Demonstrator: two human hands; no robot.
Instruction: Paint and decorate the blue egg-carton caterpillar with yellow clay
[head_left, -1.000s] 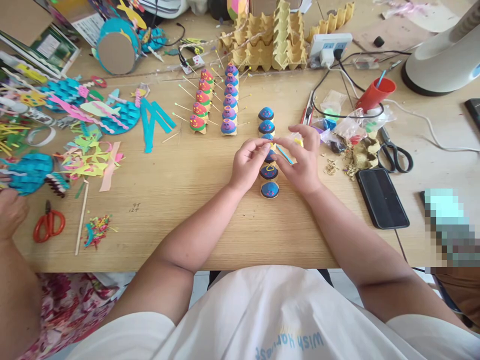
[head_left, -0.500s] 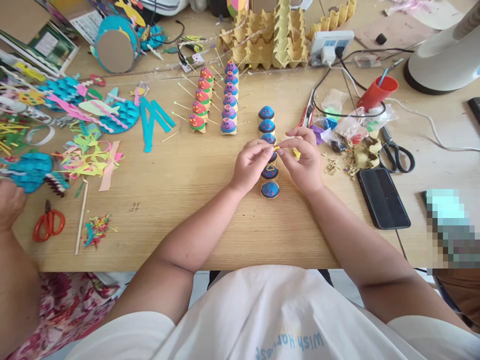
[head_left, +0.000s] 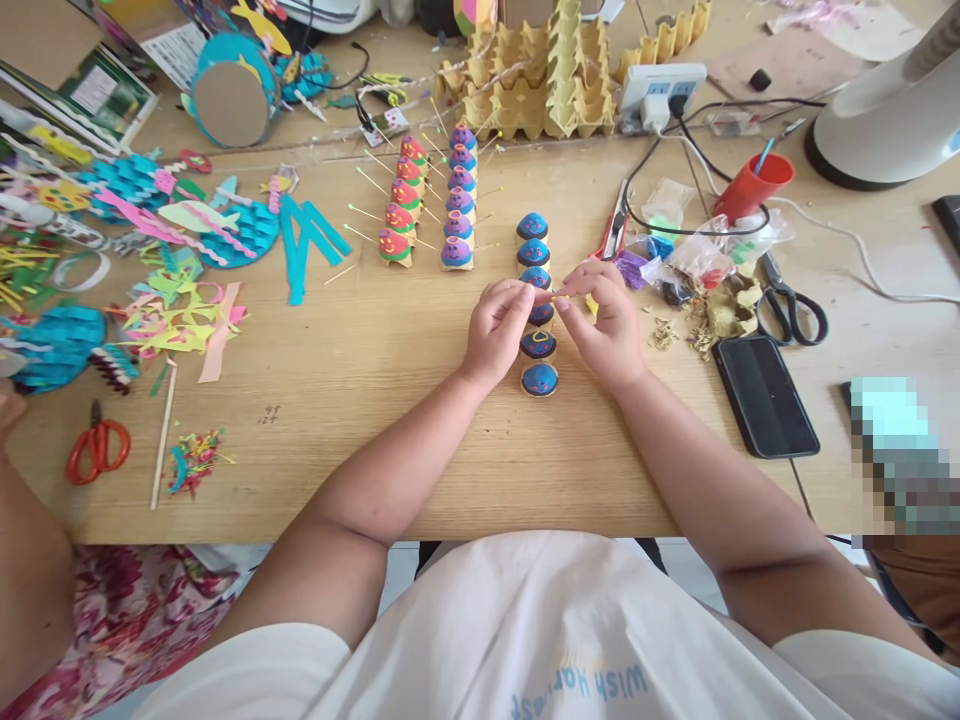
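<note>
A thin yellow strand (head_left: 559, 296) is stretched between my fingertips, above a row of blue domed carton cups (head_left: 538, 345). My left hand (head_left: 498, 335) pinches its left end, and my right hand (head_left: 609, 325) pinches the right end between thumb and forefinger. The second-nearest cup carries a yellow loop; the nearest blue cup (head_left: 540, 379) has small pink marks. Part of the row is hidden by my fingers. A yellow lump (head_left: 592, 305) shows partly beside my right hand. Further back stand a red-green row (head_left: 401, 215) and a purple-blue row (head_left: 459, 225) with pins.
A phone (head_left: 766, 397), black scissors (head_left: 793, 310), small bags (head_left: 701, 250) and a red cup (head_left: 754, 187) are at the right. Orange-handled scissors (head_left: 98, 447) and paper scraps (head_left: 184, 320) lie left. A person's arm (head_left: 34, 560) is at the left edge.
The yellow strand looks longer and thinner between my fingertips. The other person's hand at the left edge has moved back, mostly out of view.
</note>
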